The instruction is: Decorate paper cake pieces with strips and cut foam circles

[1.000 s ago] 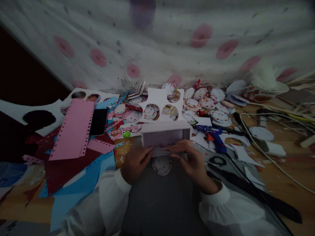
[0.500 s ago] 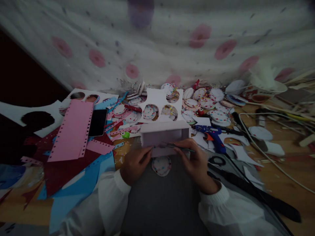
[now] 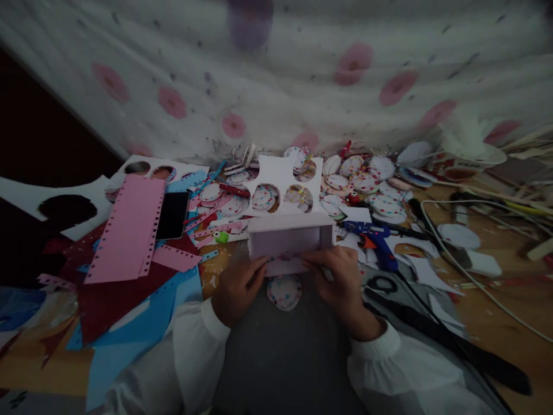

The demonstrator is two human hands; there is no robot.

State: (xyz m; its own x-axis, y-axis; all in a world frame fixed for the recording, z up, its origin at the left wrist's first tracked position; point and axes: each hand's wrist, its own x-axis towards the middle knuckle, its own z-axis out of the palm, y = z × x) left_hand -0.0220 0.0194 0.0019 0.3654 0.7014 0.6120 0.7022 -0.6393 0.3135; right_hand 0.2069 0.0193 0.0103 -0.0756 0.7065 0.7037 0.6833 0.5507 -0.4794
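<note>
A pale pink open cardboard box (image 3: 290, 237) stands on the floor in front of me, its opening towards me. My left hand (image 3: 237, 290) rests its curled fingers on the box's near left edge. My right hand (image 3: 337, 283) has its fingers pinched together on the near right edge, pressing a thin dotted strip (image 3: 287, 260) along the front lip. Whether a thin tool is still in that hand I cannot make out. A round dotted paper disc (image 3: 284, 291) lies just below the box, between my hands.
A blue glue gun (image 3: 375, 239) lies right of the box, black scissors (image 3: 382, 283) below it. Dotted discs (image 3: 367, 181) and a white sheet with round holes (image 3: 283, 183) lie behind. A phone (image 3: 173, 214), pink (image 3: 129, 226) and blue (image 3: 142, 328) paper lie left. Cables (image 3: 466, 271) cross right.
My right hand has curled down onto the box's front edge; the thin dark tool seen in it half a second ago no longer shows. The left hand has barely moved.
</note>
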